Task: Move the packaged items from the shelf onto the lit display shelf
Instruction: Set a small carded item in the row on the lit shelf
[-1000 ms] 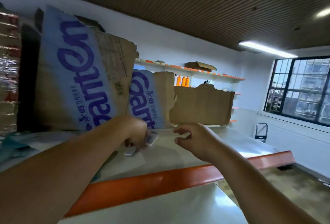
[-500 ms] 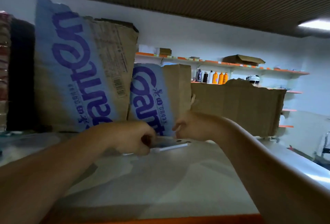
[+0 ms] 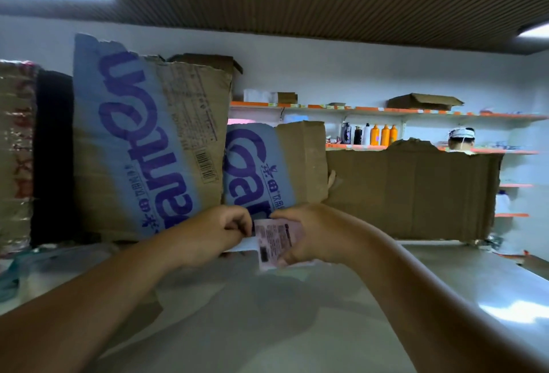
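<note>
Right hand (image 3: 309,233) is lifting pink pkt (image 3: 277,243), flat half a sec ago, off shelf top (image 3: 297,328), fingers curled round it; L hand (image 3: 214,233) just beside is pinching white pkt (image 3: 242,245). Pickup's starting.

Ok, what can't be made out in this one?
Head view only.
Print on the pink packet: blurred and too small to read.
Its side edges: covered by the left hand and right hand.
White edge under the left hand: whether it is a second packet is hidden by fingers.
What stands behind the cardboard sheets: blocked by them.
</note>
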Available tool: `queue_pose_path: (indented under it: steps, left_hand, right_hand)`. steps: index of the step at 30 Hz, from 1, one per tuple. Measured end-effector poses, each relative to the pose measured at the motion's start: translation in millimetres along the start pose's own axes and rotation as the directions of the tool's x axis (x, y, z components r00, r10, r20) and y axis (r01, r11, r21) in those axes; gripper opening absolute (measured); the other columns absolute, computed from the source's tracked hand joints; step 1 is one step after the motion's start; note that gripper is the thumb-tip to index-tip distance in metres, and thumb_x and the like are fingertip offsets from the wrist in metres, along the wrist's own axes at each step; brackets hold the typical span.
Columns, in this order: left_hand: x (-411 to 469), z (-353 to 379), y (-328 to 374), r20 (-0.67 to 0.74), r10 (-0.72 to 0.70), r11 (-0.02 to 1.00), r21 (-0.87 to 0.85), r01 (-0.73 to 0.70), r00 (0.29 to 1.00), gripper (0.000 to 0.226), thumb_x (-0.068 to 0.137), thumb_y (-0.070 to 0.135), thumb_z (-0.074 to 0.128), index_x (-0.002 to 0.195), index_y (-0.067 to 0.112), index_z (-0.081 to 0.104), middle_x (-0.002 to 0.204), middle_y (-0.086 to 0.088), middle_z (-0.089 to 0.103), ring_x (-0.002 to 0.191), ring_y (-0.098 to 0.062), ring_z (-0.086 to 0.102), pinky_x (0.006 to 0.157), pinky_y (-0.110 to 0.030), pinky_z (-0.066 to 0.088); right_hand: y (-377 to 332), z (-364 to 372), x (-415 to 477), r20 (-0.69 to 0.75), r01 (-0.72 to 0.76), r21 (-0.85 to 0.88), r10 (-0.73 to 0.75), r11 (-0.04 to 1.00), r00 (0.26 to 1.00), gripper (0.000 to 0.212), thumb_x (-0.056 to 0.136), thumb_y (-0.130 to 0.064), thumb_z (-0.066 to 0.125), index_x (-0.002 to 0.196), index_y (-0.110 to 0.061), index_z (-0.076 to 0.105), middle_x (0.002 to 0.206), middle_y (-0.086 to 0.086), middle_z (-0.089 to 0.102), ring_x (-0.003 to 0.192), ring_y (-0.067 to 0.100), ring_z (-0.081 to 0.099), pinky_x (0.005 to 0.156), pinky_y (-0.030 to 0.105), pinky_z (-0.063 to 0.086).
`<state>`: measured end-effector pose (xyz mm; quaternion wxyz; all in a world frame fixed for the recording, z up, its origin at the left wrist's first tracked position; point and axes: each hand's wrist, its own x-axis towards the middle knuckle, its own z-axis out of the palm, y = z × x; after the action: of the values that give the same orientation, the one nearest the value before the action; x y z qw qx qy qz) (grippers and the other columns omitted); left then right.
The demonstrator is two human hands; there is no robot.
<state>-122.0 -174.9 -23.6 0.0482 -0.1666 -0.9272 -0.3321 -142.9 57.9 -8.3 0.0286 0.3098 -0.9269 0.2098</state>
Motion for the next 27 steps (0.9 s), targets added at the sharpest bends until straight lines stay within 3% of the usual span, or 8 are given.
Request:
queue_pose_path:
  steps: [3, 7, 12, 16, 19, 22, 25, 27]
  left_hand:
    - [-0.6, -4.1, 2.7, -0.013, 0.01, 0.998, -0.067, -0.011, 1.0, 0.02, 0.1, 0.009, 0.053, 0.095, 0.022, 0.067, 0.088, -0.008, 0.071, 0.068, -0.01, 0.06, 0.062, -0.025, 0.049]
    - [-5.6, -4.1, 5.4, -0.013, 0.03, 0.994, -0.104, -0.031, 0.999, 0.016, 0.101, 0.018, 0.058, 0.099, 0.031, 0.068, 0.092, 0.009, 0.074, 0.072, -0.005, 0.064, 0.067, -0.025, 0.052]
    - [-9.7, -14.9, 4.4, -0.108, 0.185, 0.958, 0.241, -0.155, 0.977, 0.014, 0.095, 0.035, 0.067, 0.101, 0.048, 0.068, 0.098, 0.03, 0.066, 0.091, 0.005, 0.063, 0.075, -0.022, 0.052]
    - [-9.1, -19.1, -0.3, -0.216, 0.235, 0.917, 0.373, -0.142, 0.948, 0.013, 0.1, 0.037, 0.058, 0.093, 0.043, 0.067, 0.082, 0.021, 0.066, 0.078, -0.001, 0.062, 0.068, -0.028, 0.052]
    - [-7.6, -17.9, -5.1, -0.288, 0.224, 0.919, 0.379, -0.104, 0.931, 0.02, 0.102, 0.035, 0.055, 0.084, 0.036, 0.064, 0.076, 0.014, 0.066, 0.074, -0.004, 0.063, 0.069, -0.036, 0.056]
    - [-5.1, -21.1, -3.1, -0.37, 0.169, 0.946, 0.32, -0.046, 0.914, 0.028, 0.103, 0.032, 0.053, 0.077, 0.031, 0.062, 0.071, 0.012, 0.066, 0.068, -0.003, 0.063, 0.065, -0.033, 0.053]
    - [-13.2, -21.3, 16.5, -0.45, 0.123, 0.965, 0.261, -0.001, 0.885, 0.033, 0.106, 0.028, 0.048, 0.075, 0.024, 0.061, 0.069, 0.006, 0.064, 0.056, 0.002, 0.057, 0.053, -0.014, 0.04]
    - [-25.3, -22.1, 31.5, -0.495, 0.069, 0.983, 0.18, 0.024, 0.866, 0.037, 0.107, 0.029, 0.045, 0.075, 0.019, 0.059, 0.067, 0.003, 0.062, 0.048, -0.001, 0.052, 0.045, -0.015, 0.037]
  right_hand:
    - [-0.4, -0.8, -1.5, -0.006, 0.043, -0.039, -0.044, 0.998, 0.999, 0.07, 0.068, -0.039, 0.09, 0.128, -0.037, 0.055, 0.115, -0.014, 0.064, 0.101, 0.003, 0.061, 0.092, 0.026, 0.05]
    - [3.2, -2.7, -2.7, 0.002, 0.056, 0.022, -0.057, 0.998, 0.998, 0.051, 0.072, -0.042, 0.086, 0.116, -0.038, 0.06, 0.106, -0.012, 0.067, 0.093, 0.003, 0.064, 0.088, 0.031, 0.055]
    - [7.0, -9.9, -6.9, -0.069, 0.012, 0.12, -0.004, 0.993, 0.998, 0.039, 0.084, -0.063, 0.065, 0.117, -0.042, 0.067, 0.104, -0.018, 0.07, 0.095, -0.001, 0.064, 0.09, 0.029, 0.052]
    - [5.1, -12.3, -4.3, -0.071, 0.019, 0.229, -0.003, 0.973, 0.997, 0.049, 0.077, -0.076, 0.059, 0.112, -0.042, 0.067, 0.101, -0.013, 0.071, 0.091, 0.003, 0.067, 0.079, 0.027, 0.052]
    - [2.6, -14.4, -4.2, -0.293, 0.059, 0.193, 0.0, 0.979, 0.956, 0.061, 0.083, -0.058, 0.069, 0.138, -0.038, 0.053, 0.125, -0.016, 0.061, 0.097, 0.001, 0.064, 0.077, 0.021, 0.054]
    - [1.2, -16.6, -2.5, -0.542, -0.033, 0.014, 0.036, 0.999, 0.84, 0.078, 0.081, -0.057, 0.072, 0.148, -0.034, 0.04, 0.141, -0.007, 0.053, 0.107, 0.007, 0.056, 0.079, 0.025, 0.048]
    - [-4.6, -14.0, -2.3, -0.609, -0.069, -0.073, 0.01, 0.995, 0.793, 0.076, 0.075, -0.067, 0.071, 0.138, -0.033, 0.045, 0.126, -0.005, 0.059, 0.096, 0.009, 0.057, 0.066, 0.023, 0.047]
    - [-15.3, -10.0, -4.7, -0.59, -0.036, -0.096, -0.028, 0.995, 0.807, 0.075, 0.074, -0.069, 0.071, 0.135, -0.034, 0.046, 0.125, -0.006, 0.06, 0.098, 0.011, 0.058, 0.074, 0.03, 0.053]
